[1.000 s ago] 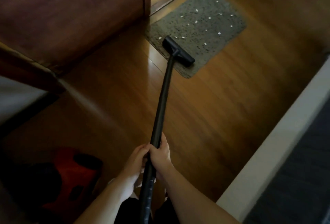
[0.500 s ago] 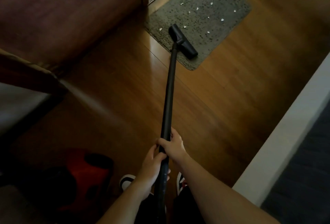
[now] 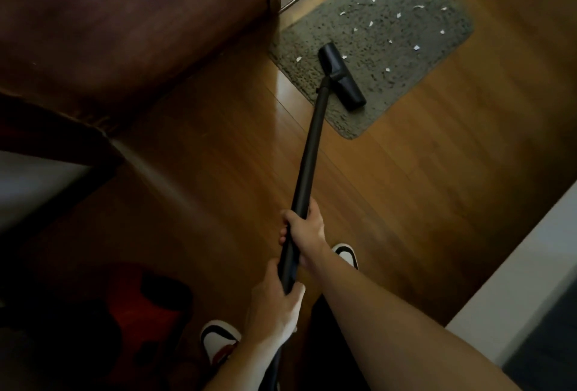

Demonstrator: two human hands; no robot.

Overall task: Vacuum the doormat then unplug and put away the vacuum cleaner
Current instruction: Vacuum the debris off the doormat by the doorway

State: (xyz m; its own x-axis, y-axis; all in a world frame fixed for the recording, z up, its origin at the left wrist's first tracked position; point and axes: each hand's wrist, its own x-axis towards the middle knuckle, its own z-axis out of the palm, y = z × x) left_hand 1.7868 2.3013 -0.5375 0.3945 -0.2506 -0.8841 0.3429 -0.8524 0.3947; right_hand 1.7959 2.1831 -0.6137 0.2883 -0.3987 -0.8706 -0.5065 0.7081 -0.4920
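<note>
now right hand (image 3: 304, 225) and left hand (image 3: 274, 306) both wrap the wand (image 3: 309, 153), its floor head (image 3: 342, 77) on the doormat (image 3: 421, 28) by the near edge; push slowly in overlapping passes toward the white scraps (image 3: 416, 47).

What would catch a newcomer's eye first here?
A long black tube runs up the middle, held by the left hand and right hand, its head on the grey doormat at top. White scraps dot the doormat. A red vacuum sits dim at bottom left.
</note>
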